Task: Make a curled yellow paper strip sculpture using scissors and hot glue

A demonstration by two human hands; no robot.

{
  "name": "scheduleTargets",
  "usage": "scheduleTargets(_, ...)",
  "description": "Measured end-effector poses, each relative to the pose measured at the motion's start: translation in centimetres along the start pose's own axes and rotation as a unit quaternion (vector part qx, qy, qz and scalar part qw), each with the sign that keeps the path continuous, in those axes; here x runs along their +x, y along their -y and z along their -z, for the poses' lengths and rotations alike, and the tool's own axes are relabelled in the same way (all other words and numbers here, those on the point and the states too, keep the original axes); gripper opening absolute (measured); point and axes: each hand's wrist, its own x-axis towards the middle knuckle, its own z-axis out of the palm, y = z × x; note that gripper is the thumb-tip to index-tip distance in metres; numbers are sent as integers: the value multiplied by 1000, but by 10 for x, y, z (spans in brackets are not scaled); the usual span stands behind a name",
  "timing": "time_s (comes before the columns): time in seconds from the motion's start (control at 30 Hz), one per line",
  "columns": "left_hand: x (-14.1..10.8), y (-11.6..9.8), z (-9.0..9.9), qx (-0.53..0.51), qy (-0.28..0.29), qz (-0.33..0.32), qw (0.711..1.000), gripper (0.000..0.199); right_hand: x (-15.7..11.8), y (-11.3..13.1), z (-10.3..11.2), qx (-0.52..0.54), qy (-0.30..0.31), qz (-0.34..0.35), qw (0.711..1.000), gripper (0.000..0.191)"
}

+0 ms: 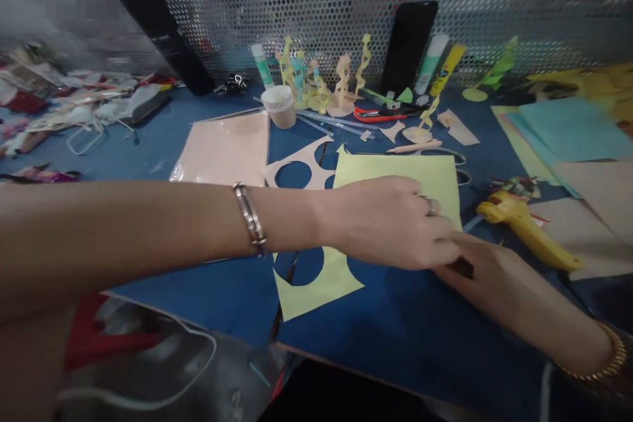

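Observation:
My left hand, with a silver bracelet and a ring, reaches across the blue table over a sheet of yellow-green paper. Its fingers are curled and meet my right hand, which comes in from the lower right with a gold bracelet. The right fingertips are tucked beneath the left ones, thumb and fingers drawn together in a pinch. What lies between the fingers is hidden. Beside my left wrist, a yellow-green paper scrap with round cut-outs lies below, and a pale pink scrap above.
Scissors are partly under the sheet. A yellow glue gun and coloured papers lie right. Behind stand a paper cup, paper spirals, glue sticks and a phone. A red cutter lies near them.

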Motion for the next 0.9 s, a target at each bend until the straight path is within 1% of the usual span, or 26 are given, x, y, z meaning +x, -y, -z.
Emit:
scheduleTargets(0.03, -7, -1, 0, 4, 16, 25, 1000, 30, 1, 2, 2, 1, 21, 0, 1000, 20)
scheduleTargets(0.1, -16, -7, -1, -1, 44, 111, 993, 22, 3, 5, 5, 4, 58, -5, 998, 19)
scheduleTargets(0.13, -19, -11, -2, -21, 56, 155, 986, 19, 3, 7, 7, 7, 66, -12, 998, 18)
scheduleTargets(0.2, -26, -21, -5, -91, 80, 237, 964, 24, 5, 11, 9, 14, 70, -28, 997, 16)
scheduleTargets(0.23, -29, -25, -9, -137, 84, 280, 947, 25, 5, 13, 10, 17, 73, -37, 997, 15)
scheduleTargets(0.27, -34, -28, -12, -186, 92, 323, 923, 25, 6, 15, 11, 20, 76, -45, 996, 16)
scheduleTargets(0.33, -44, -33, -21, -270, 101, 390, 875, 25, 6, 18, 12, 28, 82, -58, 995, 17)
scheduleTargets(0.37, -49, -34, -26, -308, 109, 406, 853, 25, 7, 18, 13, 34, 85, -62, 994, 17)
scheduleTargets(0.43, -58, -36, -34, -353, 103, 437, 821, 18, 7, 19, 14, 46, 88, -67, 993, 17)
scheduleTargets(0.47, -62, -36, -37, -370, 94, 449, 808, 15, 7, 19, 14, 53, 89, -69, 992, 17)
scheduleTargets(0.53, -68, -37, -40, -398, 73, 469, 785, 16, 7, 17, 14, 66, 91, -73, 991, 16)
scheduleTargets(0.6, -73, -38, -42, -411, 67, 479, 773, 18, 7, 16, 14, 75, 90, -77, 990, 16)
scheduleTargets(0.67, -77, -38, -42, -403, 74, 482, 774, 20, 6, 14, 13, 83, 93, -78, 989, 17)
scheduleTargets(0.8, -78, -36, -42, -372, 85, 473, 794, 22, 4, 13, 12, 83, 93, -85, 989, 19)
scheduleTargets(0.9, -76, -36, -41, -365, 93, 472, 797, 23, 4, 15, 12, 70, 87, -101, 989, 19)
